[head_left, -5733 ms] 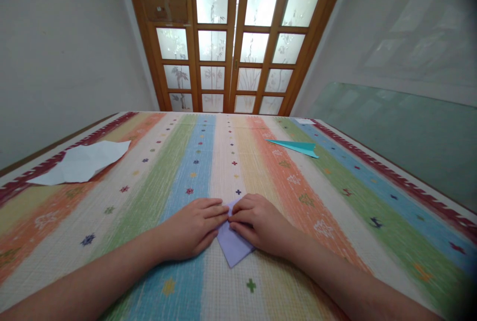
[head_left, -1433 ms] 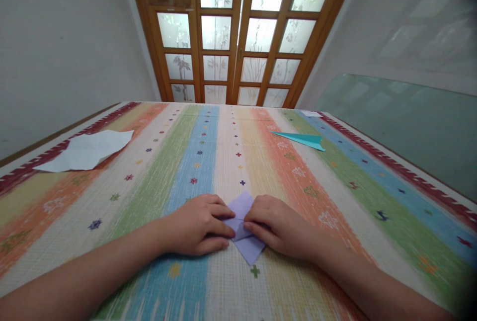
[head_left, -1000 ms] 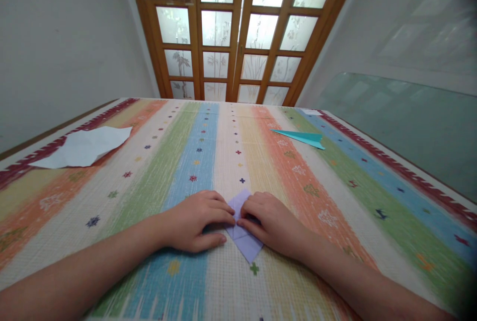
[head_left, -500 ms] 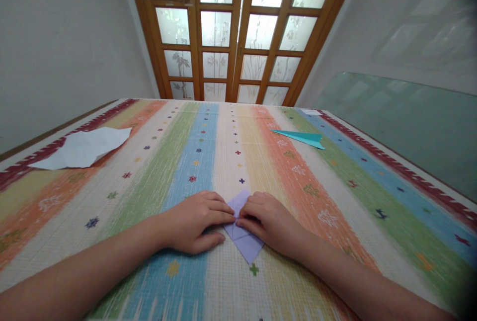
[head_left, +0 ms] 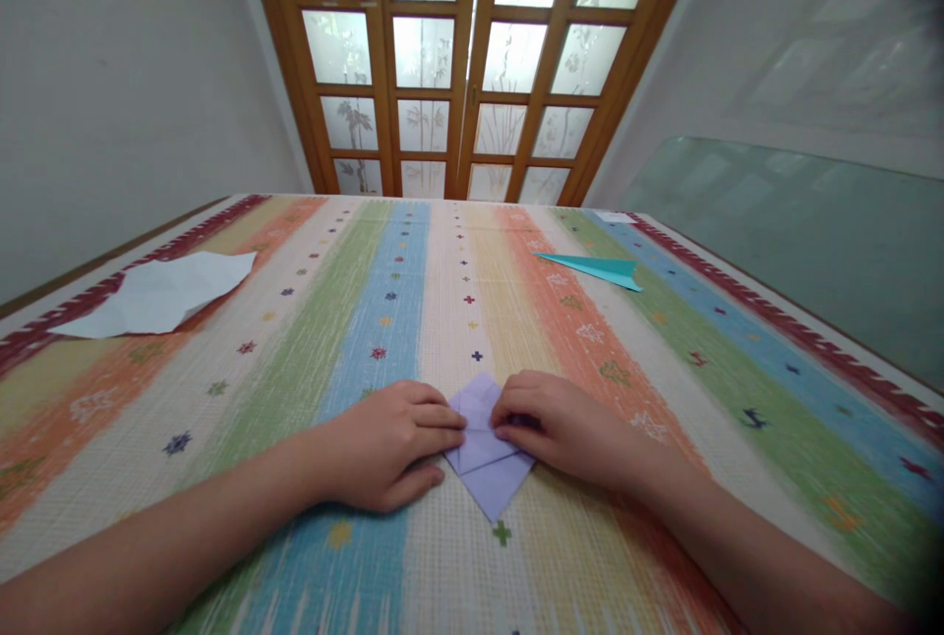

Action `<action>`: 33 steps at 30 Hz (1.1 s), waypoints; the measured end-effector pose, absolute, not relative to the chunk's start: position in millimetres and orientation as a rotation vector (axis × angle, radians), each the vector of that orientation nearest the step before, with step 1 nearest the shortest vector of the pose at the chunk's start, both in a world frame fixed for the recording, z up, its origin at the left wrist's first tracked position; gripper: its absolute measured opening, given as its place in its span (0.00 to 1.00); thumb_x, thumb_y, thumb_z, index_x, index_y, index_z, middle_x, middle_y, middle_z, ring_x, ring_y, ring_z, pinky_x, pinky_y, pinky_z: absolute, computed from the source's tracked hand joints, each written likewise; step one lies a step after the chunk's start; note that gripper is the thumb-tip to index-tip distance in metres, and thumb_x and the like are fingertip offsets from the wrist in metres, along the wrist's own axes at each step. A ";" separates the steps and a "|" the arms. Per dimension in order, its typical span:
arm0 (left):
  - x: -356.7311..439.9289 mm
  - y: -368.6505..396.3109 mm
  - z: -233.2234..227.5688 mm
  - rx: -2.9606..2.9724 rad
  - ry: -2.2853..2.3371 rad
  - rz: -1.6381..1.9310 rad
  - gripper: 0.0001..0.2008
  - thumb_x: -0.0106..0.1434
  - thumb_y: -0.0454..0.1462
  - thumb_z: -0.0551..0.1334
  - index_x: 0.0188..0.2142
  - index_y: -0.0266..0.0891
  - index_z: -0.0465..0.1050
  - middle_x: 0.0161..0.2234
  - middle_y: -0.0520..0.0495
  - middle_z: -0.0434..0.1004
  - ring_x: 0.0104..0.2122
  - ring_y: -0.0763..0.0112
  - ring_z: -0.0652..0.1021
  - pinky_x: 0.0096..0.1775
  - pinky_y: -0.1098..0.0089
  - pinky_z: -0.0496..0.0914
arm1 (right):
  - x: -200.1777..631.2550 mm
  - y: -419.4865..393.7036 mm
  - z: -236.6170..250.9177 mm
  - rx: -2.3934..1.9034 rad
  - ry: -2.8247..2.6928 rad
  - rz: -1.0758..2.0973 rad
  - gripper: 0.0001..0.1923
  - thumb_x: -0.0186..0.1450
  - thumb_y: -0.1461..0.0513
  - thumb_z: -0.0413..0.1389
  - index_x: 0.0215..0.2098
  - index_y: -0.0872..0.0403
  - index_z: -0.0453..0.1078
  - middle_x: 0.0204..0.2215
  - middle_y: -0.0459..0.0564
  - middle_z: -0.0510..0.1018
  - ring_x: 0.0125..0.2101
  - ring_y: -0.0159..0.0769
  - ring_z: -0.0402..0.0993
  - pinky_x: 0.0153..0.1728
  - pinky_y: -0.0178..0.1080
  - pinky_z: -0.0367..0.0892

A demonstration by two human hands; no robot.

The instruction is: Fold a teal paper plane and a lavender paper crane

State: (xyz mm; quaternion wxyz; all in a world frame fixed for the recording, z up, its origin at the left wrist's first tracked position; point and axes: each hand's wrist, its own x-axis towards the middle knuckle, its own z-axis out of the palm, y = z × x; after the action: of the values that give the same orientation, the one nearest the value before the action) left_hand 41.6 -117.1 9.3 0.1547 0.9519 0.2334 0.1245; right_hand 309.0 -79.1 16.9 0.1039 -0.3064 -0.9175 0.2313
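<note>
Hands (head_left: 390, 438) press lilac paper (head_left: 487, 463) — diamond-shaped, creased.

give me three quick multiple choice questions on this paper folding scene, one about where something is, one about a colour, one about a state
1. Where does the teal paper plane lie?
A. far right of the mat, apart from the hands
B. under the left hand
C. on top of the white paper

2. What colour is the folded paper between the hands?
A. red
B. lilac
C. black

3. How do the hands stand on that paper?
A. both lifted off the mat
B. one hand holds it in the air
C. both press it flat on the mat

Answers:
1 A, the plane rests on the striped mat far from both hands, while the white paper lies far left.
2 B, the sheet is pale lilac.
3 C, the left hand and right hand rest on the paper's sides, fingers down, and it lies flat.
</note>
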 end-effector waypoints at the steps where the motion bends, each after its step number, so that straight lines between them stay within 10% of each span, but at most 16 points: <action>1: 41.7 -117.9 9.1 2.737 0.664 0.350 0.22 0.65 0.38 0.58 0.58 0.37 0.68 0.53 0.41 0.76 0.53 0.54 0.72 0.56 0.53 0.64 | 311.2 -77.6 18.6 -0.875 -2.720 0.698 0.06 0.67 0.65 0.56 0.39 0.53 0.76 0.34 0.48 0.79 0.37 0.35 0.72 0.40 0.38 0.64; 33: 53.7 -127.5 19.5 2.852 0.649 0.266 0.29 0.63 0.54 0.59 0.60 0.44 0.66 0.46 0.41 0.73 0.46 0.51 0.72 0.52 0.53 0.63 | 319.2 -85.2 37.4 -0.559 -2.906 0.633 0.15 0.67 0.64 0.55 0.47 0.41 0.78 0.50 0.50 0.77 0.48 0.41 0.72 0.51 0.47 0.62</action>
State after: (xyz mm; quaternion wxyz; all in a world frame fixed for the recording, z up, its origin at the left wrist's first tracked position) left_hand 53.7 -127.5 19.5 0.1024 0.9660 0.2197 0.0900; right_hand 319.2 -85.2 37.4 0.0576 -0.1845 -0.9587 0.2088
